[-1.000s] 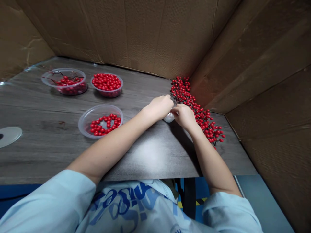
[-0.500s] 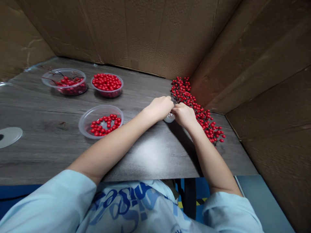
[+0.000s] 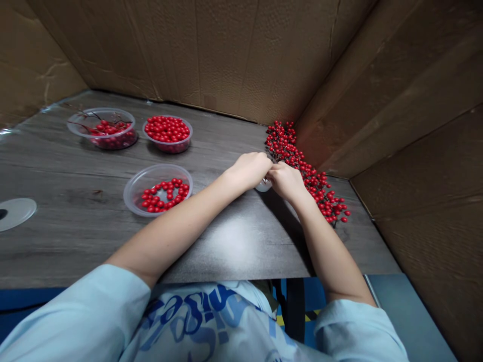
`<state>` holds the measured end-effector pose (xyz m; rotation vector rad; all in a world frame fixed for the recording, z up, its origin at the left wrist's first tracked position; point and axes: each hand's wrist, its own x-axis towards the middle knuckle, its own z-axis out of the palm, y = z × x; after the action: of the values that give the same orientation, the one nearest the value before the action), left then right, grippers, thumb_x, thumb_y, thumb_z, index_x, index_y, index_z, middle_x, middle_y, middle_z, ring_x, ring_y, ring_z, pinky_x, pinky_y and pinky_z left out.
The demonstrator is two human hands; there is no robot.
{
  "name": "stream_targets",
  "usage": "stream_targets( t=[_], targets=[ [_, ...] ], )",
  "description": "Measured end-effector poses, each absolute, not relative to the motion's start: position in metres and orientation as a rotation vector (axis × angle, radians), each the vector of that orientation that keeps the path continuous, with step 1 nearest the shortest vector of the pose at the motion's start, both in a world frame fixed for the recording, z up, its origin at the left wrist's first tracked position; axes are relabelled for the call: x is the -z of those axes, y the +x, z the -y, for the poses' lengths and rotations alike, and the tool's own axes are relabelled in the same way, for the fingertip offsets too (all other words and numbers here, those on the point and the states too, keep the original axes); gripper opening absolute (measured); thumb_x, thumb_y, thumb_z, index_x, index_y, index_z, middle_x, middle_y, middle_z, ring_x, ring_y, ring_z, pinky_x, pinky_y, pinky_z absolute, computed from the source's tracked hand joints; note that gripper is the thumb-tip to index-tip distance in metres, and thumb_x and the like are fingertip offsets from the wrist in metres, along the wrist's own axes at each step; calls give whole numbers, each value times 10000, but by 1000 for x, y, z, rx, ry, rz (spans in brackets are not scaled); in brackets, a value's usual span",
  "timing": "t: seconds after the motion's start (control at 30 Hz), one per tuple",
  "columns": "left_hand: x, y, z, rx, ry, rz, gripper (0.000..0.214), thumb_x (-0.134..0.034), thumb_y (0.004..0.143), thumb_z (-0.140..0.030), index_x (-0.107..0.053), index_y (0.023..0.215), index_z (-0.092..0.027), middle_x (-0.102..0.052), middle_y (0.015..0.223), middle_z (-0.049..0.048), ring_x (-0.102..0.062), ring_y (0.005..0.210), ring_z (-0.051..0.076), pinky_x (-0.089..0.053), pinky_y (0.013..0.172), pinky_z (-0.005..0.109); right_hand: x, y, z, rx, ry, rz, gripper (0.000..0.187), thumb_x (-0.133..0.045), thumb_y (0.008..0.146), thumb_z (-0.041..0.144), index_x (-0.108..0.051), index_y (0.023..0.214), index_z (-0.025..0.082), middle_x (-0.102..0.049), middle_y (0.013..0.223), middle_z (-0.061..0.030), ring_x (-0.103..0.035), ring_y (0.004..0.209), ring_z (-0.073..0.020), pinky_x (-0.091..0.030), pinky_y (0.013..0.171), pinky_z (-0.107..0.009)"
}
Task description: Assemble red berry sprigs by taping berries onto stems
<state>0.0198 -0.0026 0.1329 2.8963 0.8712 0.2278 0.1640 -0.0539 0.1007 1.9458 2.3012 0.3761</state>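
My left hand (image 3: 252,168) and my right hand (image 3: 286,179) meet at the right of the table, both with fingers closed. What sits between the fingertips is mostly hidden; thin dark stem bits show just below them. Under the hands is a small whitish disc-like object (image 3: 263,186), partly covered. Right behind them lies a long bunch of red berry stems (image 3: 315,181), running along the cardboard. Nearest on the left, a clear plastic bowl (image 3: 133,193) holds loose red berries (image 3: 166,196) in a thin layer.
At the back left stand a clear bowl of berries with twigs (image 3: 113,136) and a smaller tub filled with red berries (image 3: 168,129). A flat whitish lid (image 3: 18,213) lies at the left edge. Cardboard walls (image 3: 226,55) enclose the grey wooden table (image 3: 86,241) at the back and sides.
The hands stay together at nearly the same place, with only a slight shift of the fingers. The bowls and berry bunch stay put; the view has moved a little.
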Motion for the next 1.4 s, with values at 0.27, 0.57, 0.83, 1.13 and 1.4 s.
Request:
stream_targets(
  t=[0.27, 0.57, 0.83, 1.13, 1.4],
  targets=[
    [-133, 19, 4, -227, 2900, -861, 266, -405, 837, -132, -648, 941, -107, -637, 932, 132, -635, 912, 240, -480, 730, 283, -103, 162, 54, -344, 1953, -2282, 256, -415, 862, 143, -668, 837, 170, -665, 917, -77, -539, 848, -190, -272, 530, -284],
    [-132, 20, 3, -215, 2891, -851, 253, -425, 832, -139, -653, 938, -111, -642, 931, 130, -636, 907, 245, -479, 736, 296, -101, 163, 54, -360, 1929, -2307, 241, -432, 859, 140, -667, 820, 177, -664, 900, -65, -543, 833, -190, -269, 532, -275],
    [-135, 17, 2, -237, 2884, -875, 284, -397, 836, -138, -650, 963, -115, -633, 931, 122, -629, 903, 222, -467, 729, 272, -102, 165, 54, -381, 1958, -2331, 233, -454, 850, 154, -683, 838, 194, -655, 862, -54, -552, 839, -181, -273, 537, -268],
    [-136, 13, -4, -367, 2874, -933, 310, -361, 867, -178, -641, 992, -134, -603, 976, 115, -602, 916, 222, -444, 727, 283, -103, 175, 55, -291, 2190, -2412, 227, -475, 839, 212, -700, 874, 219, -642, 850, -36, -572, 777, -160, -329, 573, -247],
    [-135, 12, -6, -435, 2857, -1002, 287, -382, 869, -158, -637, 996, -123, -566, 1035, 118, -552, 976, 206, -429, 774, 274, -99, 183, 51, 285, 2486, -2691, 184, -601, 720, 148, -698, 874, 122, -687, 812, -52, -562, 666, -126, -408, 636, -227]
  ],
)
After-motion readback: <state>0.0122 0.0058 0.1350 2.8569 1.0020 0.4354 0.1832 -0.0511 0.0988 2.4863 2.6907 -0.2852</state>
